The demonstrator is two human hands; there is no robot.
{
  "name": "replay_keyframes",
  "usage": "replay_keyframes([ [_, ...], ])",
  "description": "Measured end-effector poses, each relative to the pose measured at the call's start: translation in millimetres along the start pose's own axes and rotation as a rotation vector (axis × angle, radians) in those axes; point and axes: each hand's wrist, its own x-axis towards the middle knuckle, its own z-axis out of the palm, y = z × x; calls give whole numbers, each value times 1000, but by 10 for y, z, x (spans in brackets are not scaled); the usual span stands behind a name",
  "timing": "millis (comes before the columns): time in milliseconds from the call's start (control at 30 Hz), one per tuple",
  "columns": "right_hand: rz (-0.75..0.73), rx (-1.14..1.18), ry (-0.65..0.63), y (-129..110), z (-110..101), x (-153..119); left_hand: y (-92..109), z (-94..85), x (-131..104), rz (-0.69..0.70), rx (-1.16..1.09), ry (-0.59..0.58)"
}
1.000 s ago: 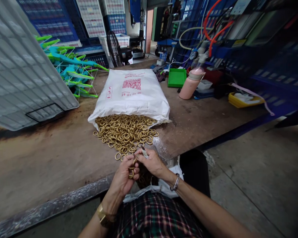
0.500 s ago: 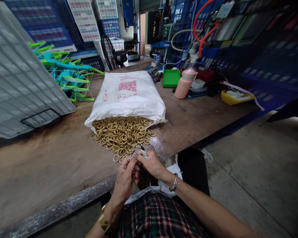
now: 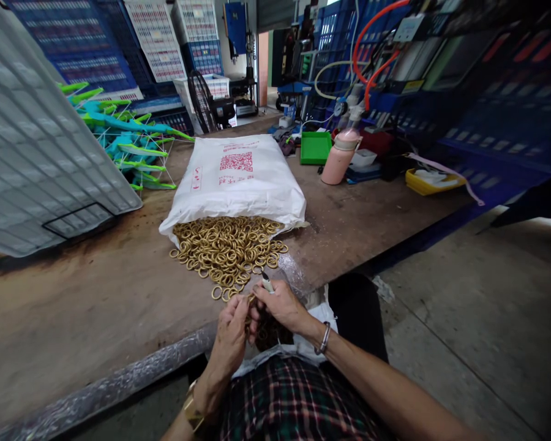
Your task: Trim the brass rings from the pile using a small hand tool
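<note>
My left hand (image 3: 233, 326) is closed on brass rings, its fingertips pinched near those of my right hand. My right hand (image 3: 282, 304) is closed round a small knife (image 3: 267, 283) with a pale handle and dark tip, and its fingertips meet a ring held at the left fingers. Below both hands an open bag (image 3: 275, 351) on my lap holds dark rings. Just beyond the hands, a pile of brass rings (image 3: 229, 248) spills onto the table from the mouth of a white sack (image 3: 239, 184) with red print.
The brown table (image 3: 96, 306) has a plastic-wrapped front edge. A grey crate (image 3: 50, 141) and green-blue plastic pieces (image 3: 128, 144) stand at left. A green tray (image 3: 315, 148), pink bottle (image 3: 338, 160) and yellow tray (image 3: 434, 179) lie at right.
The camera view has shifted slightly. Both hands stay together over the bag, with only small movement at the fingers.
</note>
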Motion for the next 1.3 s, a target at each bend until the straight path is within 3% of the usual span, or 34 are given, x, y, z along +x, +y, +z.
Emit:
replay_keyframes([
  [133,-100,-206,74,28,-49,-32,54,27,-21,-32,-72,67],
  [333,-225,-605,-113,8,-45,-127,38,31,-11,-20,-97,63],
  [500,-198,-858,-121,15,-17,-118,-2,12,-5,9,-89,21],
  [733,-119,-1008,-190,-40,4,-124,-66,-19,8,46,-10,71],
  [833,-88,-1070,-193,-105,-5,-125,-83,-32,-62,72,38,102],
  [900,-67,-1102,-161,-129,-38,-94,-82,-42,-160,73,81,63],
  [1000,-30,-1120,-83,-115,-105,-3,-99,-72,-313,-72,106,-106],
  [1067,-70,-1071,-65,-78,-121,60,-133,-102,-358,-231,-21,-170],
  [1200,-213,-932,-69,-18,-35,137,-210,-162,-288,-544,-310,-71],
  [1300,-223,-950,-58,-29,58,178,-254,-189,-198,-698,-431,17],
])
